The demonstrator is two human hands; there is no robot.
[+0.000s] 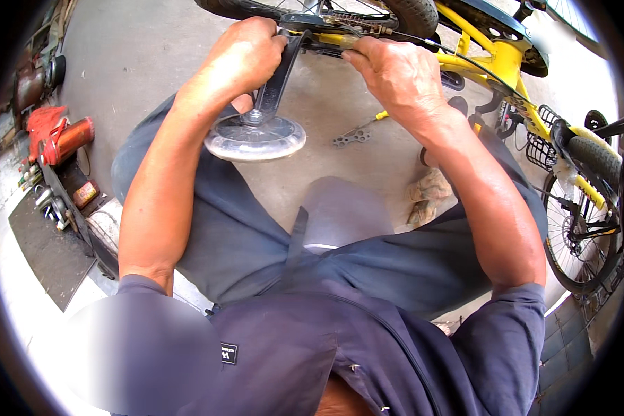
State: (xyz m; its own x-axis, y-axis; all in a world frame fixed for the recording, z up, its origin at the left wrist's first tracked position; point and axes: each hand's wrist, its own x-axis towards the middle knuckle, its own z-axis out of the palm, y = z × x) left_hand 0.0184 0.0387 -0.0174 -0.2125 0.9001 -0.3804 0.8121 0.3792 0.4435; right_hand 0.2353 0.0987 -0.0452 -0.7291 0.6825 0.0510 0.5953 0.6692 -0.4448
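At the top of the view, the yellow bicycle frame [503, 64] leans across in front of me. A training wheel [255, 142] with a pale, clear-looking disc hangs from a black metal bracket [279, 84] beside the bicycle's rear wheel and chain. My left hand [246, 52] is closed at the bracket's upper end, its fingers partly hidden behind it. My right hand [399, 69] has its thumb and fingers pinched together by the yellow tube near the chain. What lies between those fingertips is hidden.
A flat multi-hole wrench [351, 139] and a yellow-ended tool [381, 116] lie on the concrete floor. Work gloves [428, 194] rest by my right leg. To the left are a red cylindrical tool [69, 139] and loose metal parts; at right stands another bicycle wheel [579, 236].
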